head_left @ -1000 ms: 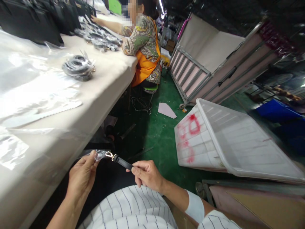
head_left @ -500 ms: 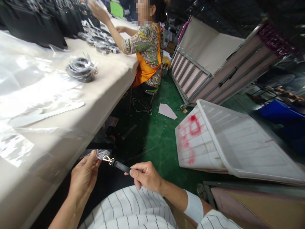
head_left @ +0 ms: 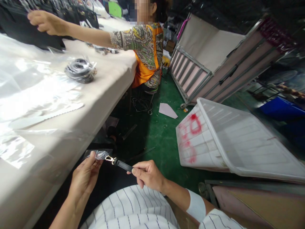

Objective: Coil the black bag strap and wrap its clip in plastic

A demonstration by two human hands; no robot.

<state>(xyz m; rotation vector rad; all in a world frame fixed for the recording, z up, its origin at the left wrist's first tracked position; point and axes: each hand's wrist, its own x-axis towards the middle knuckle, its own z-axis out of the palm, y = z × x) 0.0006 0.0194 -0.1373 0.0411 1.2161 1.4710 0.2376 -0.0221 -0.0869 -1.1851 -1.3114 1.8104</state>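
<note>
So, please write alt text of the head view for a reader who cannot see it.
The person's left hand holds a piece of clear plastic while the right hand grips a black strap with a gold snap hook. Beyond, a co-worker in an orange apron reaches across a long table.

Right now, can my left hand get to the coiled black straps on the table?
Probably not without leaning: the left hand holds a plastic bag, and the coiled black straps lie beyond the plastic sheeting.

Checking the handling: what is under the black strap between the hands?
Dark cloth, apparently the person's lap, lies below the black strap; the stretch inside the right hand is hidden.
</note>
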